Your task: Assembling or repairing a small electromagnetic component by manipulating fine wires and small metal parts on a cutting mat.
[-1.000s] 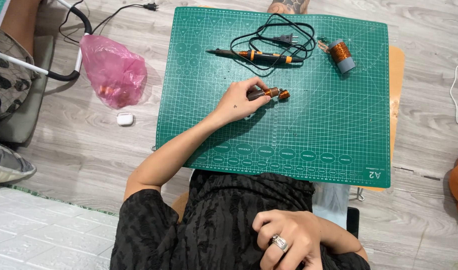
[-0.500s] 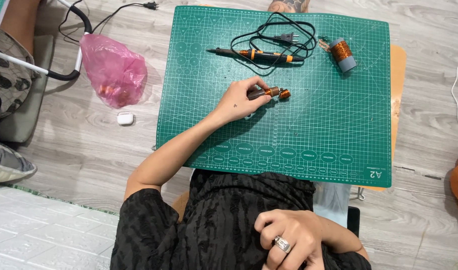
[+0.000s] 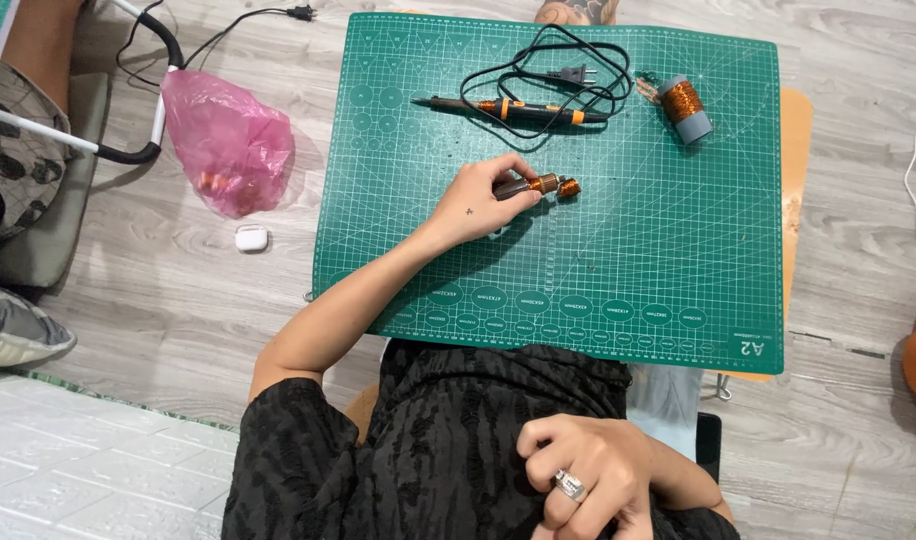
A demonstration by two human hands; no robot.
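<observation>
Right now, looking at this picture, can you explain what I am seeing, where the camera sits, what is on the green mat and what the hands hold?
The single view comes from a camera worn on a person's head, looking down. The left hand reaches onto a green gridded cutting mat and grips a small dark rod wound with copper wire. The right hand, wearing a silver ring, rests against the person's dark clothing; whether it holds anything cannot be told. On the mat lie a black and orange soldering iron with its coiled black cord and a grey spool of copper wire. A pink plastic bag lies on the grey floor.
</observation>
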